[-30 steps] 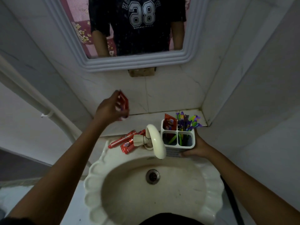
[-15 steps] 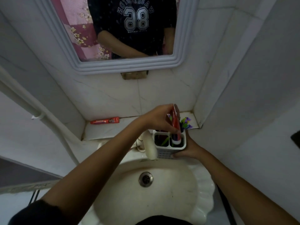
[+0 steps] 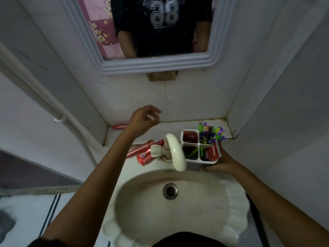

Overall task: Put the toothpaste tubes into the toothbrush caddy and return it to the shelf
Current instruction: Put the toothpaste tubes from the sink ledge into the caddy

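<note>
A white four-compartment toothbrush caddy (image 3: 193, 166) stands on the sink's back rim, right of the tap. My right hand (image 3: 219, 163) grips its front right corner. A red toothpaste tube (image 3: 212, 152) leans in the near right compartment, another red tube (image 3: 190, 137) fills the far left one, and coloured toothbrushes (image 3: 211, 133) stick out of the far right. My left hand (image 3: 143, 120) hovers empty over the shelf, fingers loosely apart. Two red tubes (image 3: 142, 151) lie on the rim left of the tap. One more red tube (image 3: 119, 126) lies at the shelf's back left.
The cream tap (image 3: 175, 152) curves over the basin between my two hands. The tiled shelf (image 3: 170, 128) runs behind the sink (image 3: 236, 207) into a corner on the right. A framed mirror (image 3: 154, 65) hangs above. A white pipe (image 3: 44, 100) slopes down the left wall.
My left hand has let go of the red tube in the caddy's near right compartment and drawn back to the left, over the shelf. My right hand stays on the caddy.
</note>
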`<control>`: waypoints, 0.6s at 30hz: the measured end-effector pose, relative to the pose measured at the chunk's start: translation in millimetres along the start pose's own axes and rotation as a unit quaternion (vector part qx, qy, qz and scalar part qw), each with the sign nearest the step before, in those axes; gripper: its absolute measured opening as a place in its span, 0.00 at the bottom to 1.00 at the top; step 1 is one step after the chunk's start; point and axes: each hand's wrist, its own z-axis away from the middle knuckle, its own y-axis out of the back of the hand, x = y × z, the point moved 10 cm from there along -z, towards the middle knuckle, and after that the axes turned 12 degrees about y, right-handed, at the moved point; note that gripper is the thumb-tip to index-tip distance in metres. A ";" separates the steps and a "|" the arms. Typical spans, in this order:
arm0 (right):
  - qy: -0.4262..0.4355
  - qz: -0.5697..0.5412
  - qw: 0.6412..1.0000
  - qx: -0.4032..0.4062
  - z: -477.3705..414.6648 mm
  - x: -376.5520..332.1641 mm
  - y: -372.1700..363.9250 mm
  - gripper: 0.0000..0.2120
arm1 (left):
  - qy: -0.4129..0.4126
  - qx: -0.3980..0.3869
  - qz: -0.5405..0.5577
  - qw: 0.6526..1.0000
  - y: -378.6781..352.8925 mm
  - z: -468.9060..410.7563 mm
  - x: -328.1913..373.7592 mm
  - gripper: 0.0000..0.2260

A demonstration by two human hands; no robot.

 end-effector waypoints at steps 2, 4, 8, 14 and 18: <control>-0.005 0.003 1.000 0.002 -2.0 7.7 1.3 0.52 | 0.056 0.033 -0.072 0.995 7.8 -2.5 -58.5 0.11; -0.016 0.017 1.000 0.003 -1.7 16.7 3.9 0.54 | 0.111 0.021 -0.155 0.981 -2.1 0.7 -108.0 0.11; -0.027 0.038 0.999 -0.009 -0.4 18.9 6.0 0.56 | 0.131 0.043 -0.291 0.947 -18.9 8.4 -150.9 0.15; -0.031 0.056 0.998 -0.013 0.2 16.1 7.1 0.53 | 0.105 0.057 -0.369 0.922 -33.3 1.8 -153.4 0.11; -0.039 0.056 0.998 -0.011 -0.9 15.3 4.7 0.52 | 0.087 0.038 -0.348 0.933 -23.8 0.5 -145.1 0.12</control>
